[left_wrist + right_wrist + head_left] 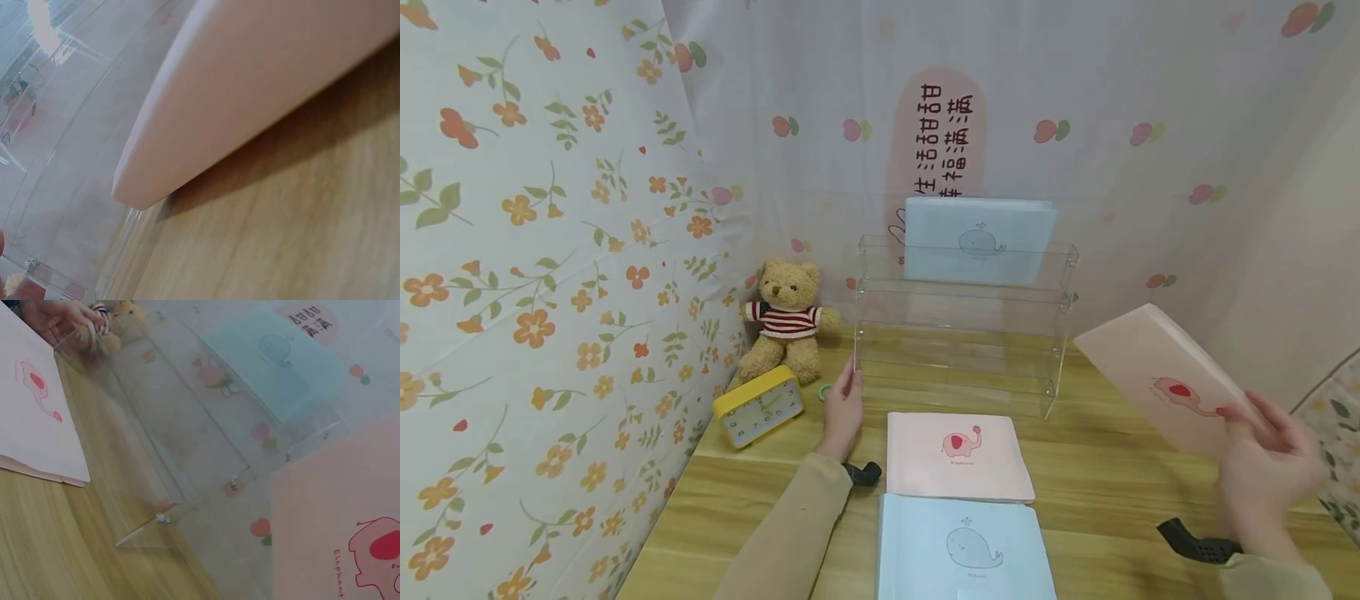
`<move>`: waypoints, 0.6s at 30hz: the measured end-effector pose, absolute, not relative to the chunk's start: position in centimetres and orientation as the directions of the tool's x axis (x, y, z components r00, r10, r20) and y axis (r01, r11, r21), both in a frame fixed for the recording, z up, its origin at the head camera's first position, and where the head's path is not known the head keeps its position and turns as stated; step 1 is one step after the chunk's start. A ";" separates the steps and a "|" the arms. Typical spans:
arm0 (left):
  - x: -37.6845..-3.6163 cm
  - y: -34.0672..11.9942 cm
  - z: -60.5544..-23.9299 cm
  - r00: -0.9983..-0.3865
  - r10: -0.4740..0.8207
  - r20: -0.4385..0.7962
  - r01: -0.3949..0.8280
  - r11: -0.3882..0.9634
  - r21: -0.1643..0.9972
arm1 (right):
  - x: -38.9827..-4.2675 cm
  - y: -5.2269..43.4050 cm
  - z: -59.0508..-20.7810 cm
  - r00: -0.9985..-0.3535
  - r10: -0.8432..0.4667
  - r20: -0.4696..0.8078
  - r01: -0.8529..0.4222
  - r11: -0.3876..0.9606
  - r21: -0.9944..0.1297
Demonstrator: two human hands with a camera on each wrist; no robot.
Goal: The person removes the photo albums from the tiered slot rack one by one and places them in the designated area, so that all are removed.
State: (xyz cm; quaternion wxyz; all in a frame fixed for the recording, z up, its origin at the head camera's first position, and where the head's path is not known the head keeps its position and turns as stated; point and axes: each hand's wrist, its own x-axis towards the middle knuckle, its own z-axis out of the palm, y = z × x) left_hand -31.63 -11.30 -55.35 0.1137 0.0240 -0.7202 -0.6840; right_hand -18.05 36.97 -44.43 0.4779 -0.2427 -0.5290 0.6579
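Observation:
My right hand (1262, 467) grips a pink elephant book (1157, 379) by its lower corner and holds it tilted in the air, right of a clear acrylic tiered rack (958, 350). The same held book (337, 531) fills the lower right of the right wrist view. My left hand (842, 408) lies on the table with fairly straight fingers touching the rack's left front edge. A blue whale book (977, 242) stands on the rack's top tier. A second pink elephant book (958, 454) and a second blue whale book (962, 550) lie flat in front of the rack.
A teddy bear (786, 321) sits in the back left corner against the floral wall. A yellow clock (758, 406) lies beside it, with a small green object (825, 392) near my left hand. The wooden table (1112, 467) shows bare wood right of the flat books.

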 end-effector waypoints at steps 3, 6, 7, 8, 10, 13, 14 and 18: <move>-31.6 -11.1 -55.4 -0.974 -0.188 0.125 0.117 0.053 0.992 | -17.7 37.4 -44.8 -0.448 0.877 0.173 -0.377 -0.010 -0.926; -31.7 -11.2 -55.4 -0.974 -0.191 0.124 0.115 0.056 0.992 | -18.0 37.7 -45.1 -0.480 0.862 0.166 -0.347 -0.013 -0.938; -31.8 -11.3 -55.4 -0.974 -0.190 0.125 0.117 0.056 0.992 | -18.2 37.8 -45.3 -0.489 0.857 0.163 -0.340 -0.015 -0.940; -31.8 -11.3 -55.5 -0.974 -0.189 0.125 0.116 0.056 0.992 | -18.4 38.0 -45.5 -0.504 0.850 0.151 -0.332 -0.029 -0.943; -31.9 -11.3 -55.6 -0.974 -0.189 0.127 0.118 0.057 0.991 | -18.8 38.4 -45.8 -0.534 0.838 0.116 -0.285 -0.049 -0.957; -31.9 -11.3 -55.7 -0.973 -0.190 0.128 0.120 0.053 0.991 | -19.6 39.0 -46.2 -0.581 0.813 0.040 -0.221 -0.110 -0.969; -31.9 -11.3 -55.7 -0.973 -0.191 0.128 0.120 0.053 0.991 | -19.9 39.2 -46.3 -0.596 0.803 0.010 -0.182 -0.123 -0.976; -32.0 -11.2 -55.8 -0.971 -0.193 0.139 0.131 0.051 0.990 | -21.2 39.6 -46.8 -0.625 0.777 -0.076 -0.067 -0.150 -0.986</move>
